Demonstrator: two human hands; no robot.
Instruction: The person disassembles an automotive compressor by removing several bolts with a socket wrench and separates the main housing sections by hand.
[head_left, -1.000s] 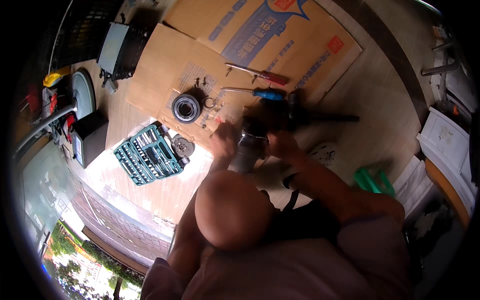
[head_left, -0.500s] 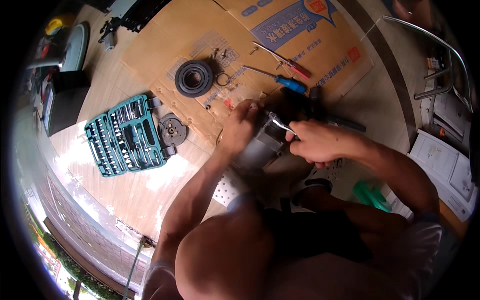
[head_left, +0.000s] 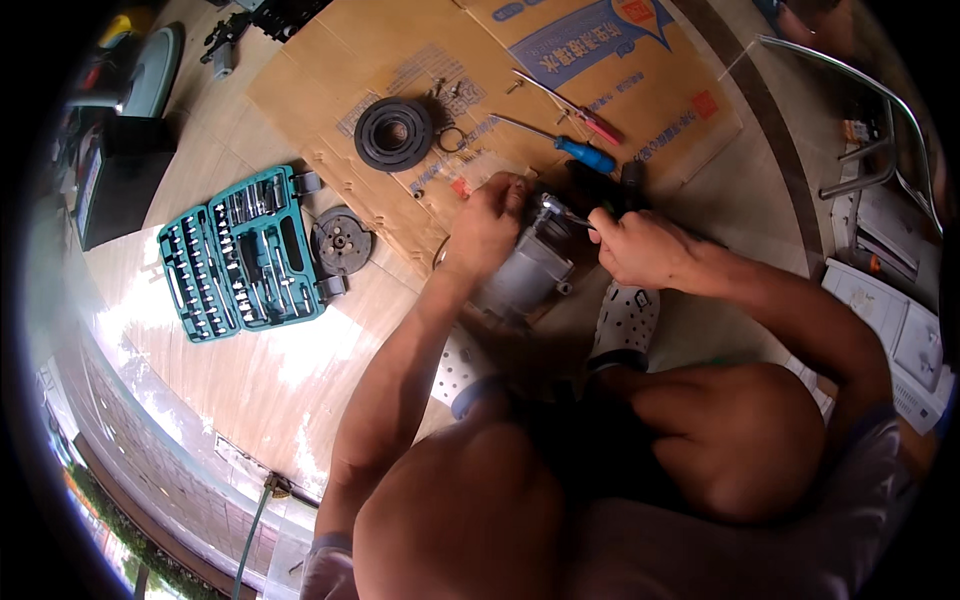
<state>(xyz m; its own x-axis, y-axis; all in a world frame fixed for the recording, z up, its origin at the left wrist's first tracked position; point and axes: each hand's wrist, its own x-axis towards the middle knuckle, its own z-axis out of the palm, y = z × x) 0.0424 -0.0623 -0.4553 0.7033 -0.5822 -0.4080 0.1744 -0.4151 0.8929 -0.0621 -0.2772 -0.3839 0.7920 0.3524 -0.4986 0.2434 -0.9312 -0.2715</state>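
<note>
A grey metal compressor [head_left: 525, 275] stands between my feet at the near edge of the cardboard. My left hand [head_left: 485, 228] is closed around its far left side, fingers curled at the top. On the compressor's far end sits the head of a chrome ratchet wrench [head_left: 552, 207]. My right hand [head_left: 643, 247] grips the wrench's handle, which points right; the fastener under the head is hidden. Beyond my left hand lie a black grooved pulley [head_left: 393, 134] and a thin metal ring [head_left: 452, 140]. A round clutch plate [head_left: 342, 242] rests on the floor to the left.
An opened green socket set [head_left: 208, 268] lies at left. On the cardboard [head_left: 310, 90] are a blue-handled screwdriver [head_left: 588, 156], a red-handled screwdriver [head_left: 600, 127] and small bolts. A chair with a metal frame [head_left: 890, 110] and a white case [head_left: 885, 325] stand at right.
My right hand has moved farther away and slightly right, swinging the ratchet handle with it. My left hand stays on the compressor. My right knee has come inward, covering the green object at right.
</note>
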